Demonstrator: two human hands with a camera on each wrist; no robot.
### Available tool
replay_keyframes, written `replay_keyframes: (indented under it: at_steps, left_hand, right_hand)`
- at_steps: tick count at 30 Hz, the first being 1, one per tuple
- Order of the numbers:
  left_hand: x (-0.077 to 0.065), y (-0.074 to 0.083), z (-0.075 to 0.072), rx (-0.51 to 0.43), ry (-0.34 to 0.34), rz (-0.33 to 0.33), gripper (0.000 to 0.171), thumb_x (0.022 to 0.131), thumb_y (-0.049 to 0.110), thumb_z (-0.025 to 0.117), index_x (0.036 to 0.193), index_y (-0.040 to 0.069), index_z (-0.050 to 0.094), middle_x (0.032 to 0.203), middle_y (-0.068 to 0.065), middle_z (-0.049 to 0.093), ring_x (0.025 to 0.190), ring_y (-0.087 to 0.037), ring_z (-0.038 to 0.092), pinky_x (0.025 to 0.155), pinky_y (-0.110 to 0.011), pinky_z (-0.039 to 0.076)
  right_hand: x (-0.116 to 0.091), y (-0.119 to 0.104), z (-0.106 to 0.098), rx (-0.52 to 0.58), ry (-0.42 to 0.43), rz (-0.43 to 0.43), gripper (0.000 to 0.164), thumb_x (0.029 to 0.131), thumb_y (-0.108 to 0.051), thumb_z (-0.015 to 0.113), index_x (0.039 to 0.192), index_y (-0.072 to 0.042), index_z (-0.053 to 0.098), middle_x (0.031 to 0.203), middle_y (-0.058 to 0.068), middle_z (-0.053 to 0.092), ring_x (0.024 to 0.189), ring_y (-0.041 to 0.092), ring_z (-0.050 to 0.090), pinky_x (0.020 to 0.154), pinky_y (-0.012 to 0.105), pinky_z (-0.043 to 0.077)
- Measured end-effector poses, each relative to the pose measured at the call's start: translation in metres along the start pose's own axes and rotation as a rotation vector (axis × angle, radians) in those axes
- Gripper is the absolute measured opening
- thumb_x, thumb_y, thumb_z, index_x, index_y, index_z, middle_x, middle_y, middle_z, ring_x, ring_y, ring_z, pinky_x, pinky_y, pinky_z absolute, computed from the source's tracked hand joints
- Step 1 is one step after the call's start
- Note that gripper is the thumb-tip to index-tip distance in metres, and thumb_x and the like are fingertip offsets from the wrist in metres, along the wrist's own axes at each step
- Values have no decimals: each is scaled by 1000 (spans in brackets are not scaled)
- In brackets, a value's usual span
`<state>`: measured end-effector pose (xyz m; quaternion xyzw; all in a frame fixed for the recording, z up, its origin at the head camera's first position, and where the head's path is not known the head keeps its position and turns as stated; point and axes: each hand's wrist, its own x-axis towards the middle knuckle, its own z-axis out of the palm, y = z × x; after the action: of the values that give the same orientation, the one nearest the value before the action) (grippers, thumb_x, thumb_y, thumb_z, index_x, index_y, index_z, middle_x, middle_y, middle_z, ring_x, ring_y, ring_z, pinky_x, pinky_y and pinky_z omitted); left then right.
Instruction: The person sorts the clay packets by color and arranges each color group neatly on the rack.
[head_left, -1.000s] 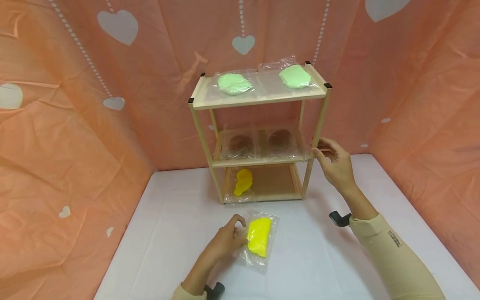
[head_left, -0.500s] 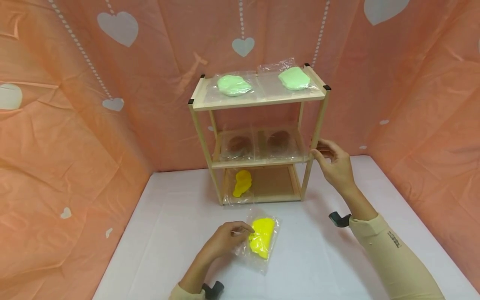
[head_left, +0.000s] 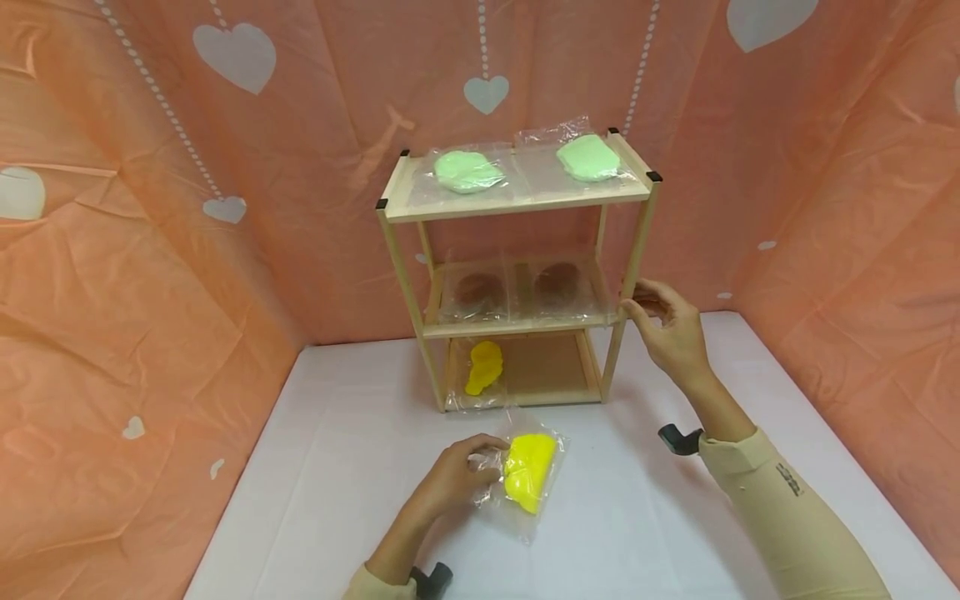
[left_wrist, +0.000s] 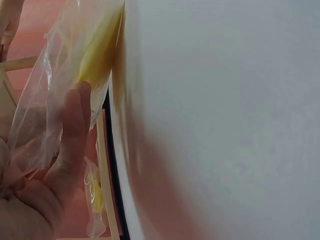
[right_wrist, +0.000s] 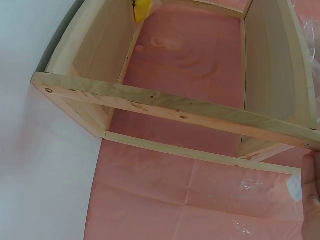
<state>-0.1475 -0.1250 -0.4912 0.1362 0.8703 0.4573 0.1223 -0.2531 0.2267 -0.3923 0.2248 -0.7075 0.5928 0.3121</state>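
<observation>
My left hand (head_left: 453, 477) pinches the left side of a clear plastic bag holding a flat lump of bright yellow clay or dough (head_left: 529, 468), in front of the shelf. In the left wrist view, fingers (left_wrist: 75, 120) lie against the film, and the yellow lump (left_wrist: 100, 50) leans close over the white table. At the right of the wooden three-tier shelf (head_left: 517, 206), my right hand (head_left: 675, 337) holds the front post (head_left: 640, 237) with thumb and fingers near the middle tier. The right wrist view shows only part of this hand (right_wrist: 311, 197) at its edge.
Two bagged pale green lumps (head_left: 467, 171) lie on the top tier. On the middle tier are two bagged dark brown lumps (head_left: 480, 290). A bagged deeper yellow lump (head_left: 486, 367) sits at the bottom left. Orange cloth (head_left: 337, 208) with hearts surrounds the white table (head_left: 637, 517).
The left fingers have shifted on the bag, and the yellow lump has moved slightly right and tilted. My right hand stays on the post.
</observation>
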Motion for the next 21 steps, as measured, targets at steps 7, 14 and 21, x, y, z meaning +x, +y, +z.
replay_keyframes:
  at_steps: [7, 14, 21]
  left_hand:
    - [3, 3, 4, -13, 31, -16, 34, 96, 10, 79, 128, 20, 75, 132, -8, 73, 132, -41, 60, 112, -74, 42]
    - [7, 7, 5, -57, 62, -5, 36, 97, 12, 79, 132, 22, 74, 134, -8, 72, 117, -31, 66, 101, -57, 56]
    - [13, 10, 4, -167, 68, 46, 38, 98, 10, 78, 135, 18, 72, 140, -16, 67, 81, -14, 72, 69, -24, 60]
  right_hand:
    - [0, -1, 1, 6, 1, 2, 32, 94, 20, 69, 126, 16, 67, 111, -10, 72, 99, 5, 71, 91, 16, 57]
    - [0, -3, 1, 11, 2, 8, 32, 95, 19, 69, 126, 17, 66, 110, -11, 72, 98, 4, 71, 90, 16, 57]
    - [1, -4, 1, 26, 6, 7, 30, 94, 20, 69, 124, 18, 66, 108, -9, 72, 95, 4, 71, 84, 15, 57]
